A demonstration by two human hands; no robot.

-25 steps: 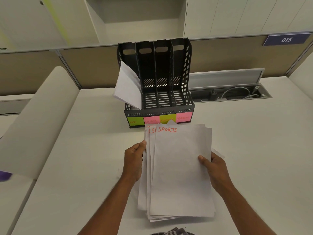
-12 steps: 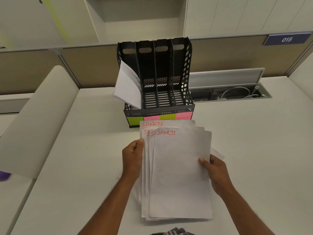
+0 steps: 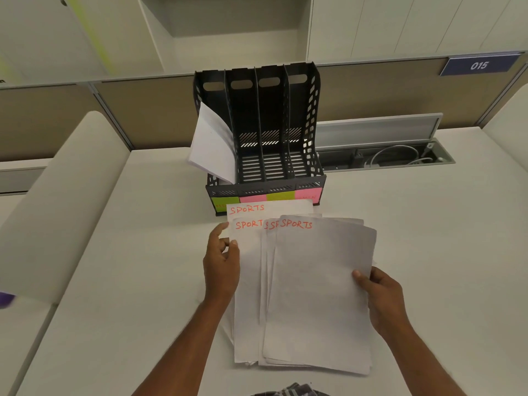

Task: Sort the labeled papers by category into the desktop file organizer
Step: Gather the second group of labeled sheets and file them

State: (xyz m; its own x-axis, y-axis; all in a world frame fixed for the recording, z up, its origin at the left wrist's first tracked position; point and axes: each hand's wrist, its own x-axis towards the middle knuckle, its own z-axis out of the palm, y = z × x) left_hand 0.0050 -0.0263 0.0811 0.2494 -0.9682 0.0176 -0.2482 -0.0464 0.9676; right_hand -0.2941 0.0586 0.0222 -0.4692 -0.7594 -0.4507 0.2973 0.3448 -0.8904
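Several white sheets headed SPORTS in red form a fanned stack of papers (image 3: 314,287) just in front of the black file organizer (image 3: 258,132). My left hand (image 3: 221,261) pinches the stack's left edge near the top. My right hand (image 3: 381,295) grips its right edge, thumb on the top sheet. The organizer has several upright slots; green and pink sticky labels (image 3: 267,196) run along its front, partly hidden by the papers. A curled white sheet (image 3: 213,145) leans out of the leftmost slot. The other slots look empty.
The white desk (image 3: 128,281) meets a beige partition behind the organizer. An open cable tray (image 3: 385,155) with wires lies to the organizer's right. A raised white panel (image 3: 57,201) slopes along the left. A blue sign reading 015 (image 3: 478,65) hangs at upper right.
The sheets have fanned out to the left and forward. More SPORTS headings now show, and the rearmost sheet has slid up over the organizer's labels. My left hand moved slightly left.
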